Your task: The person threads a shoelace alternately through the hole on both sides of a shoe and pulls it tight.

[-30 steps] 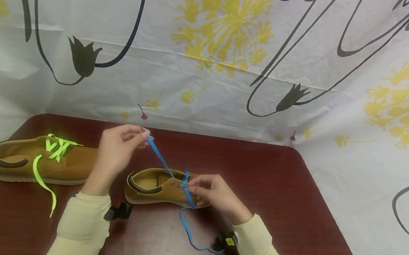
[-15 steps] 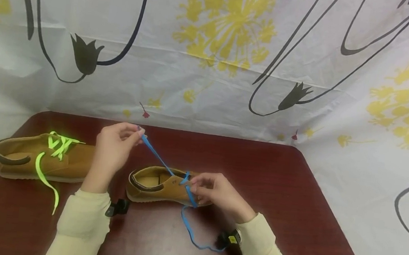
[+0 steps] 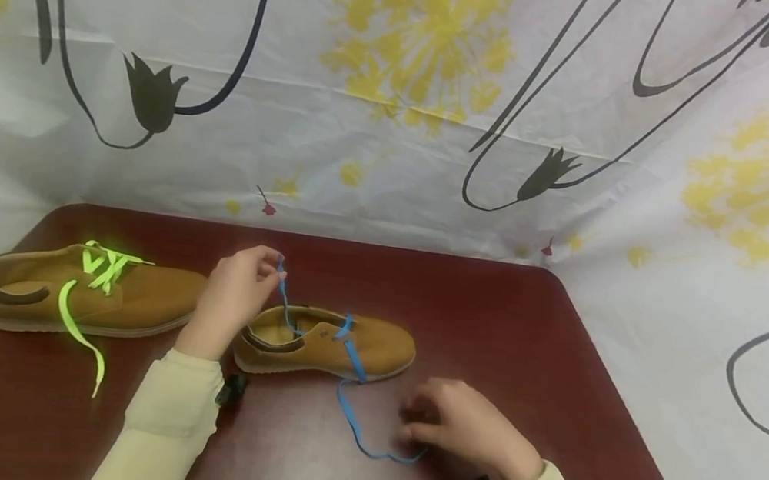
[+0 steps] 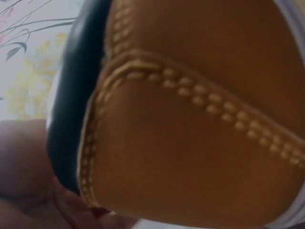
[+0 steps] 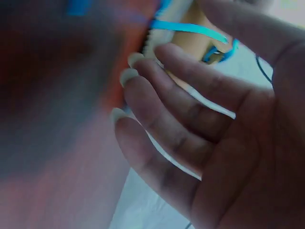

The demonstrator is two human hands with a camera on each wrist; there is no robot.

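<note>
A tan shoe stands on the table with its toe to the right, a blue shoelace threaded through its front eyelets. My left hand pinches one end of that lace above the shoe's opening; this stretch hangs slack into the shoe. In the left wrist view, the stitched heel fills most of the picture. My right hand is in front of the toe, beside the lace's other stretch, which trails over the table. Its fingers are loosely bent with nothing between them in the right wrist view.
A second tan shoe with a neon yellow lace stands at the left; one lace end hangs down its side onto the table. The dark red table backs onto a white patterned curtain.
My right hand has let go of the lace at the eyelets and moved right and toward me. My left hand has shifted slightly right and lower, and its taut lace has gone slack.
</note>
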